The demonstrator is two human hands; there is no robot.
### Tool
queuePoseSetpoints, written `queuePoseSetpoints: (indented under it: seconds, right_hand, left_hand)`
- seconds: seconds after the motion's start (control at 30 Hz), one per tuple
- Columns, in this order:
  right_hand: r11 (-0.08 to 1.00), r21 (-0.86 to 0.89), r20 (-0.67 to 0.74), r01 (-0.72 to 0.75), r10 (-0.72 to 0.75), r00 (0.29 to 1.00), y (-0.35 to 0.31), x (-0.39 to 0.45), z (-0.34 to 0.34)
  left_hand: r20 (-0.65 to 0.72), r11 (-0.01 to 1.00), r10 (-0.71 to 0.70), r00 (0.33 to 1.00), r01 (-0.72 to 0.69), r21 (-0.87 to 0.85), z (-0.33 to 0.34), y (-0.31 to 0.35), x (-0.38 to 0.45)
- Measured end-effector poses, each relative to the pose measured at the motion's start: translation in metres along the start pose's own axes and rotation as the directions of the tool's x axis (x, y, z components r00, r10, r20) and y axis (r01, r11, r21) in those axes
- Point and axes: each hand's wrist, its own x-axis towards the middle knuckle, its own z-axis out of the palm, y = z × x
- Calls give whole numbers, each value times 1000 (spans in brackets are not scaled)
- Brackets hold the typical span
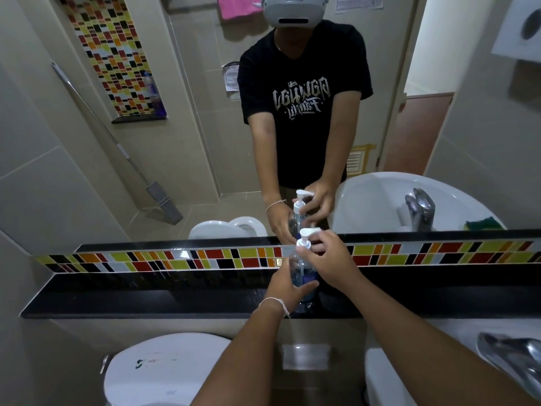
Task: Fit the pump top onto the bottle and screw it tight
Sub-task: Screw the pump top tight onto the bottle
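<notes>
A clear plastic bottle [301, 271] with a blue label stands upright on the black ledge [146, 300] below the mirror. Its white pump top [307, 234] sits on the neck, nozzle pointing right. My left hand [288, 285] wraps around the bottle's lower body; a thin white string circles that wrist. My right hand [333, 259] reaches in from the right, its fingertips pinching the white collar of the pump top. The mirror above repeats both hands and the bottle.
A strip of coloured mosaic tiles [439, 253] runs behind the ledge. A white toilet cistern lid [152, 373] lies below at left. At lower right are a white basin [380, 376] and a chrome tap [515, 361]. The mirror [117, 142] reflects a mop and the person.
</notes>
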Motion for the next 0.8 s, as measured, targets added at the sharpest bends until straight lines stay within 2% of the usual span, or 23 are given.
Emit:
queuePoseSetpoints:
  seconds: [0.07, 0.13, 0.23, 0.33, 0.4, 0.47, 0.53, 0.57, 0.67, 0.7, 0.8]
  right_hand:
    - [995, -100, -156, -22, 6, 988, -5, 2, 10]
    - [980, -192, -230, -50, 5, 973, -8, 5, 17]
    - [970, -234, -203, -61, 12, 979, -10, 7, 16]
    - [985, -169, -187, -22, -10, 982, -10, 3, 17]
    - [986, -158, -86, 46, -60, 994, -12, 2, 10]
    - [981, -169, 124, 95, -74, 989, -14, 4, -5]
    - [989, -134, 252, 63, -27, 967, -18, 7, -19]
    - [990, -140, 223, 24, 8, 975, -18, 7, -20]
    - [949, -300, -63, -99, 84, 995, -23, 9, -5]
    - [933, -337, -111, -127, 95, 989, -25, 9, 1]
    - [916, -399, -61, -34, 10, 998, -24, 4, 12]
  left_hand:
    - [1, 1000, 11, 1000, -11, -6, 2, 2, 0]
    - [5, 1000, 17, 1000, -17, -13, 2, 3, -1]
    - [27, 1000, 17, 999, -17, -16, -1, 1, -2]
    - [24, 999, 6, 1000, -6, -35, -1, -1, -1]
    - [26, 999, 7, 1000, -6, -41, -3, -2, 0]
    - [39, 1000, 4, 999, -3, -29, -5, -3, 1]
    - [56, 1000, 6, 998, -5, -14, -7, -3, 2]
    - [62, 1000, 14, 998, -13, -11, -6, -3, 2]
    - [63, 1000, 23, 998, -22, -19, 2, -1, 2]
    - [62, 999, 26, 998, -24, -27, 4, -2, 2]
    - [41, 999, 14, 999, -12, -39, 5, -6, 2]
